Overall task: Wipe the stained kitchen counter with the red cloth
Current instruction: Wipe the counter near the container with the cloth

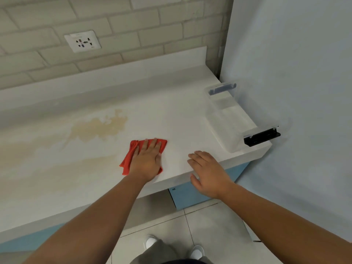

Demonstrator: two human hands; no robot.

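Red cloth (133,155) under flat left hand (146,162)

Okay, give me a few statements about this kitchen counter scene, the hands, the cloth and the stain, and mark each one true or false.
1. The left hand lies flat on the red cloth. True.
2. The right hand holds the cloth. False: it rests open at the counter edge, apart from the cloth.
3. The cloth covers the brownish stain. False: the stain lies uncovered, farther back and to the left.
4. A clear plastic container sits at the counter's right end. True.
5. A plug sits in the wall socket. False: nothing is plugged in.
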